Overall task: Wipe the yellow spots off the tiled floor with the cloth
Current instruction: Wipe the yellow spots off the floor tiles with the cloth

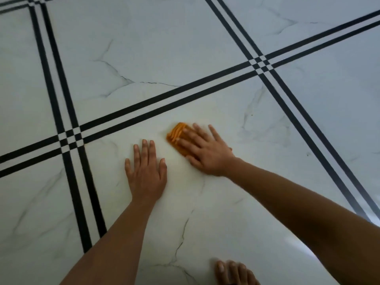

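A folded orange cloth (177,135) lies on the white marble-look tiled floor (205,202), near the middle of the view. My right hand (205,150) presses flat on the cloth, fingers spread, covering its right part. My left hand (146,171) rests palm down on the bare tile just left of the cloth, holding nothing. A faint yellowish tint shows on the tile around the cloth (185,112). No sharp yellow spots are visible; any under the cloth or hands are hidden.
Double black stripes (156,103) mark the tile borders and cross at the left (70,138) and the upper right (260,63). My bare foot (232,272) shows at the bottom edge. Grey veins run through the tiles.
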A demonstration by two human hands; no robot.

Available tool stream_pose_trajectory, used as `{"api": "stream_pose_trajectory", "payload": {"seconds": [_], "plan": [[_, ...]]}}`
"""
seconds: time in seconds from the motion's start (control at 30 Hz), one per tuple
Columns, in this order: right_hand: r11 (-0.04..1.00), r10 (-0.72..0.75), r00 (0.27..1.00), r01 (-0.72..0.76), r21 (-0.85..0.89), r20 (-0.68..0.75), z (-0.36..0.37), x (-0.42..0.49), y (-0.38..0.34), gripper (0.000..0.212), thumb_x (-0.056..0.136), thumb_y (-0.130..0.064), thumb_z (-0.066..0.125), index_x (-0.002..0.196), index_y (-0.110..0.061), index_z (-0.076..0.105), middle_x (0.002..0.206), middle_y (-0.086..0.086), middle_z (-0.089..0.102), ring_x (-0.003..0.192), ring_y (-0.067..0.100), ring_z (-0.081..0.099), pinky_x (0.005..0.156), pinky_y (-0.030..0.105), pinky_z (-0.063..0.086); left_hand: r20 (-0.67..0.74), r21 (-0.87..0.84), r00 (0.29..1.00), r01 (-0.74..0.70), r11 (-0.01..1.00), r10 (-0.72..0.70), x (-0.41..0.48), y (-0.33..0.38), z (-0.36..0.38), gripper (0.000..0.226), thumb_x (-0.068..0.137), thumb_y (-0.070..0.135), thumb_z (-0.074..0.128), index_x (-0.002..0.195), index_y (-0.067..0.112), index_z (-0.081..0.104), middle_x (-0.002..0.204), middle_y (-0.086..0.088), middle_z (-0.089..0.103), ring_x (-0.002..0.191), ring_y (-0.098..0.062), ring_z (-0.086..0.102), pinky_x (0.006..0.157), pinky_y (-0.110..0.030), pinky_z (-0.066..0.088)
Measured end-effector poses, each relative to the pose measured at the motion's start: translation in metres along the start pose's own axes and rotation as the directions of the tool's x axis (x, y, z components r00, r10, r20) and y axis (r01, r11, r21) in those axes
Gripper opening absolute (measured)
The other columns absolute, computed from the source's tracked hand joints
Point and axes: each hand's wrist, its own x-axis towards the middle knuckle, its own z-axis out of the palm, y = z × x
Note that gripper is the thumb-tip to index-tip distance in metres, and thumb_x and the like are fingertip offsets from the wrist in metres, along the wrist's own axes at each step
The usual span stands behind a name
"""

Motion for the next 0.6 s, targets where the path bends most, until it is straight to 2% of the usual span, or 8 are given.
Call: {"api": "stream_pose_trajectory", "payload": {"seconds": [0.13,0.17,0.27,0.3,0.43,0.5,0.57,0.6], "plan": [[0.875,0.471,0.881,-0.460,0.151,-0.047,-0.007,0.038,-0.017,0.059,0.096,-0.049,0.020,0.149,-0.031,0.003,0.159,0.001,-0.004,0.145,0.027,-0.013,0.113,0.048,-0.010,-0.028,-0.011,0.997,0.074,0.997,-0.074,-0.003,-0.028,-0.006,0.070,0.086,0.048,0.006,0.148,0.017,0.011,0.157,-0.003,0.011,0.144,-0.022,0.005,0.112,-0.048,0.005],[0.901,0.414,0.909,-0.404,0.156,-0.039,-0.005,0.042,-0.030,0.060,0.096,-0.048,0.018,0.149,-0.028,0.001,0.159,0.004,-0.006,0.144,0.028,-0.014,0.113,0.046,-0.011,-0.032,-0.012,0.995,0.093,0.996,-0.094,-0.002,-0.033,-0.008,0.070,0.086,0.048,0.005,0.148,0.017,0.012,0.157,-0.003,0.012,0.144,-0.022,0.006,0.112,-0.048,0.004],[0.993,-0.091,0.995,0.087,0.083,0.049,-0.002,0.054,-0.058,0.063,0.089,-0.051,0.002,0.149,-0.029,-0.001,0.158,0.002,-0.008,0.145,0.024,-0.012,0.114,0.042,-0.008,-0.037,0.010,0.985,0.167,0.986,-0.167,0.004,-0.060,-0.014,0.072,0.085,0.050,0.001,0.148,0.018,0.008,0.157,-0.003,0.009,0.144,-0.021,0.003,0.113,-0.047,0.002],[0.991,-0.116,0.992,0.112,0.078,0.040,-0.005,0.066,-0.056,0.065,0.086,-0.051,-0.003,0.149,-0.031,0.001,0.158,0.002,-0.006,0.145,0.023,-0.010,0.114,0.042,-0.006,-0.043,0.009,0.981,0.192,0.981,-0.191,0.005,-0.069,-0.015,0.072,0.084,0.050,-0.001,0.148,0.018,0.007,0.157,-0.002,0.008,0.144,-0.021,0.002,0.113,-0.047,0.001],[0.954,0.266,0.964,-0.263,0.145,-0.003,-0.004,0.110,-0.092,0.056,0.097,-0.044,0.009,0.149,-0.027,-0.004,0.158,0.005,-0.011,0.144,0.026,-0.016,0.115,0.043,-0.009,-0.074,-0.002,0.958,0.278,0.961,-0.277,0.004,-0.105,-0.020,0.072,0.085,0.050,0.002,0.148,0.017,0.009,0.157,-0.004,0.012,0.144,-0.022,0.005,0.113,-0.047,0.005],[0.993,-0.009,1.000,0.008,0.118,0.013,0.004,0.117,-0.128,0.057,0.097,-0.044,0.009,0.148,-0.026,-0.007,0.157,0.006,-0.013,0.143,0.026,-0.018,0.115,0.044,-0.007,-0.089,-0.024,0.939,0.332,0.943,-0.333,0.000,-0.124,-0.021,0.072,0.086,0.051,0.003,0.148,0.016,0.012,0.156,-0.005,0.015,0.144,-0.022,0.008,0.113,-0.047,0.007],[0.949,-0.307,0.950,0.302,0.085,0.050,0.008,0.125,-0.147,0.057,0.094,-0.045,0.006,0.148,-0.029,-0.004,0.157,0.002,-0.010,0.143,0.024,-0.015,0.115,0.044,-0.006,-0.091,-0.041,0.915,0.390,0.920,-0.393,-0.008,-0.151,-0.024,0.073,0.085,0.052,0.002,0.148,0.016,0.012,0.156,-0.006,0.015,0.144,-0.023,0.008,0.113,-0.047,0.007],[0.963,-0.267,0.963,0.265,0.053,0.032,0.007,0.133,-0.143,0.056,0.095,-0.045,0.006,0.148,-0.030,-0.002,0.158,0.002,-0.007,0.144,0.023,-0.012,0.115,0.044,-0.005,-0.090,-0.047,0.907,0.409,0.911,-0.412,-0.010,-0.158,-0.026,0.073,0.085,0.052,0.001,0.148,0.016,0.012,0.156,-0.006,0.014,0.144,-0.023,0.007,0.113,-0.047,0.006]]}}
